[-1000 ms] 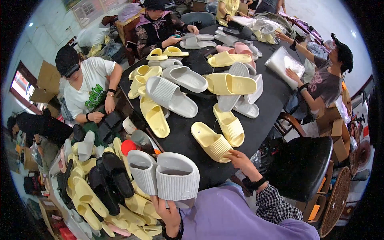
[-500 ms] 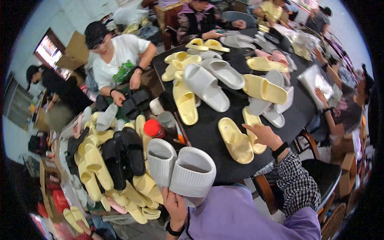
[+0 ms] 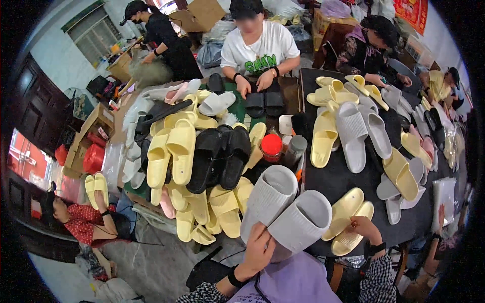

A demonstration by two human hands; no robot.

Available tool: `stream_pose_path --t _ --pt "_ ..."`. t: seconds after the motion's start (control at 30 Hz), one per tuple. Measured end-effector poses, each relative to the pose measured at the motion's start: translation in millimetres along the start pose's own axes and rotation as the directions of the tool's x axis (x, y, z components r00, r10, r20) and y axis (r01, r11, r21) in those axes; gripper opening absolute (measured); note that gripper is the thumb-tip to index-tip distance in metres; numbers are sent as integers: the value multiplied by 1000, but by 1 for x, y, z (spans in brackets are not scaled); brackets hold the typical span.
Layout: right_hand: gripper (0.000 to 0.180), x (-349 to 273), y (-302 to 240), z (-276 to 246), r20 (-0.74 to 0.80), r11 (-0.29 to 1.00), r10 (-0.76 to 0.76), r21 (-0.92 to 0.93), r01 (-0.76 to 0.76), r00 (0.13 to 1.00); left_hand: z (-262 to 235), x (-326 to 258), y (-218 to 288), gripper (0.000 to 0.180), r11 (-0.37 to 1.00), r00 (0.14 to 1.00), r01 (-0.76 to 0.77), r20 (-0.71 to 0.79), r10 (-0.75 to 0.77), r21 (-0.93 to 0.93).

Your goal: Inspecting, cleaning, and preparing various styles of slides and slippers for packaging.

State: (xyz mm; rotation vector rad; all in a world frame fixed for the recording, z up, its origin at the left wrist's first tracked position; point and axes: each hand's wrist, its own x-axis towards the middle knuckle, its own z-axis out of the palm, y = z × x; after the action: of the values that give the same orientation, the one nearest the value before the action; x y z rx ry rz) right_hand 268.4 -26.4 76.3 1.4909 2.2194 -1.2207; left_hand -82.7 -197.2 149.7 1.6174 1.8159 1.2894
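My left hand (image 3: pixel 258 252) grips a pair of light grey ribbed slippers (image 3: pixel 300 222) by their lower side. They are held up side by side, with their foot openings facing upward. My right hand (image 3: pixel 368 231) is at the black table's near edge, its fingers curled over the right-hand slipper of a yellow pair. That yellow slipper (image 3: pixel 348 243) lies close against its mate (image 3: pixel 343 209), with the two partly overlapping. My fingertips' exact hold on it is partly hidden.
A heap of yellow and black slippers (image 3: pixel 202 156) covers the left table. A red-lidded jar (image 3: pixel 272 147) stands beside a grey-lidded one (image 3: pixel 295 150). More yellow and grey slippers lie on the black table (image 3: pixel 323 189). Across from me, a person in white (image 3: pixel 260 50) handles black slippers (image 3: pixel 265 103).
The view has swung left. My right hand has gone from pointing at the yellow slippers to curling over one, and the pair now lies closer together. My left hand still holds the grey pair.
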Motion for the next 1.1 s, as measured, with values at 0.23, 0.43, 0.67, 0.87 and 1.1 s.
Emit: stream_pose_path --t 0.23,0.43,0.67,0.87,1.1 --pt "13 -25 -35 15 -181 369 300 927 61 937 -3 0 -10 19 1000 1000 19 -21 -19 -17" --pt "59 -26 -8 71 -336 571 241 808 147 910 0 9 -7 18 1000 1000 -5 5 5 13" --pt "86 -19 -13 82 -657 995 88 27 -93 749 5 5 -13 21 999 999 29 32 -30 30" --pt "66 13 -23 84 -745 994 -82 -113 -4 662 4 7 -10 23 1000 999 30 19 -31 7" --pt "32 39 -14 81 -813 965 -55 105 239 579 5 8 -8 23 1000 999 13 31 -13 2"
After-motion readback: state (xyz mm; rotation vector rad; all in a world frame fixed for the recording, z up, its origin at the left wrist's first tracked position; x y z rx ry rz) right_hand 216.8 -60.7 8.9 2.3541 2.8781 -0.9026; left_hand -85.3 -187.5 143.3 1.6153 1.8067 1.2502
